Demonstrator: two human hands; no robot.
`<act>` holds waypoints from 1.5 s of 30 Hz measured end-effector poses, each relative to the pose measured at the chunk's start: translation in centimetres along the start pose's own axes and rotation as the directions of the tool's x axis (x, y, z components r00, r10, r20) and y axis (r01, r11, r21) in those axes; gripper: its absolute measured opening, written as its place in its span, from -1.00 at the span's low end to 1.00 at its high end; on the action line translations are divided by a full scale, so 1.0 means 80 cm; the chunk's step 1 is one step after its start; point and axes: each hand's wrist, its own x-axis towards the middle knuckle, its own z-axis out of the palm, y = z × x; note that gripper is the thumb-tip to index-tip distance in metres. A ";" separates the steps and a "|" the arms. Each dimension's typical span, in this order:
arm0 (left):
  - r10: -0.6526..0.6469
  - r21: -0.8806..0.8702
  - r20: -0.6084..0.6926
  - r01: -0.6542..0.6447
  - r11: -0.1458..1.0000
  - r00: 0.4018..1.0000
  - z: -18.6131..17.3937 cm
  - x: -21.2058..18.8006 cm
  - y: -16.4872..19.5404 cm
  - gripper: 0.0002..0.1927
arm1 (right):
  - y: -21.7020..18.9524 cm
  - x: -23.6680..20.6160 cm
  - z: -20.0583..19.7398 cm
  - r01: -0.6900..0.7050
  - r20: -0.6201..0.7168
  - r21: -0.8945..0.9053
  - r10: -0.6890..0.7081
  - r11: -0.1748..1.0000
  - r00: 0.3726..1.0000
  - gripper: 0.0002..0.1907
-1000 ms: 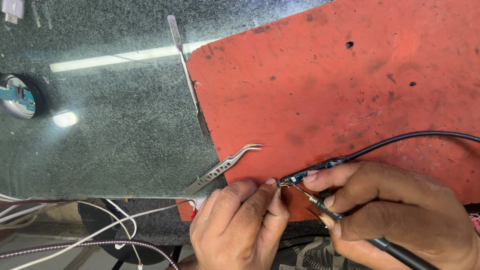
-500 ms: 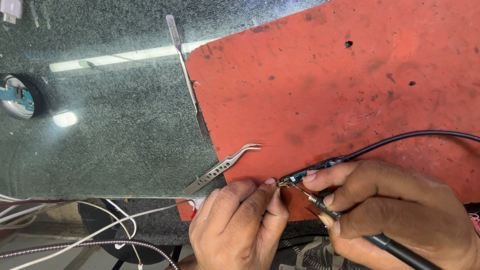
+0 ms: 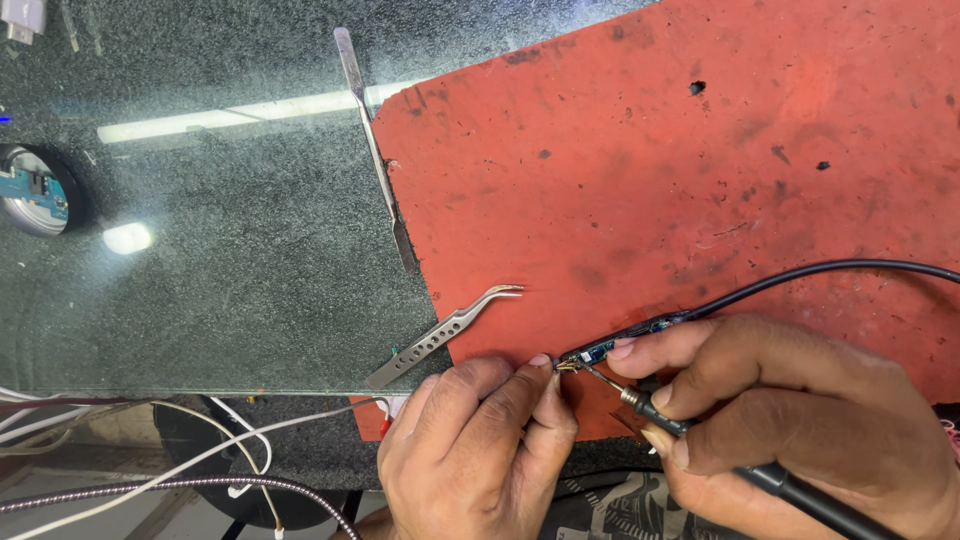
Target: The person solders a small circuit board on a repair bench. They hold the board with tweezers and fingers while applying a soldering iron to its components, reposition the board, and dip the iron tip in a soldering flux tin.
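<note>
A small blue circuit board on a black cable (image 3: 612, 346) lies on the red rubber mat (image 3: 700, 180) at six o'clock. The left hand (image 3: 480, 440) pinches its end; the right hand (image 3: 790, 420) grasps a black soldering iron (image 3: 700, 440). Curved steel tweezers (image 3: 445, 335) rest at nine o'clock of it.

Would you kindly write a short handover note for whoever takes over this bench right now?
Left hand: fingertips pinch something small at the end of the little circuit board; what it is cannot be made out.
Right hand: holds the soldering iron, tip at that same end; a finger presses the board down.
Board lies on the red mat, with a black cable running off to the right.
Curved tweezers and a flat metal spudger lie unused at the mat's left edge.
Done: the board is held in place and the tip is at the joint. Left: whether the joint is finished cannot be told.
</note>
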 end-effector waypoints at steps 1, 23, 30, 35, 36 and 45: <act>-0.007 -0.004 0.000 0.007 1.000 1.000 0.000 0.000 0.001 -0.81 | -0.001 -0.001 0.002 -0.004 -0.024 -0.015 0.003 1.000 1.000 -0.69; -0.033 -0.048 -0.022 0.031 0.998 0.999 -0.003 -0.001 0.003 -0.85 | -0.003 0.004 -0.004 0.056 0.061 -0.049 -0.052 0.997 0.997 -0.71; -0.043 -0.063 -0.020 0.042 0.997 0.999 -0.003 0.000 0.003 -0.84 | -0.003 0.005 -0.005 0.056 0.067 -0.047 -0.053 0.997 0.996 -0.72; -0.051 -0.066 -0.018 0.050 0.997 0.999 -0.004 -0.001 0.004 -0.84 | -0.004 0.003 -0.004 0.048 0.061 -0.069 -0.043 0.996 0.997 -0.72; -0.055 -0.067 -0.015 0.054 0.996 0.998 -0.005 -0.001 0.004 -0.84 | -0.005 0.003 -0.003 0.044 0.061 -0.062 -0.041 0.997 0.997 -0.72; -0.054 -0.063 -0.015 0.052 0.997 0.998 -0.005 -0.001 0.004 -0.85 | -0.006 0.005 -0.004 0.058 0.064 -0.044 -0.055 0.997 0.996 -0.73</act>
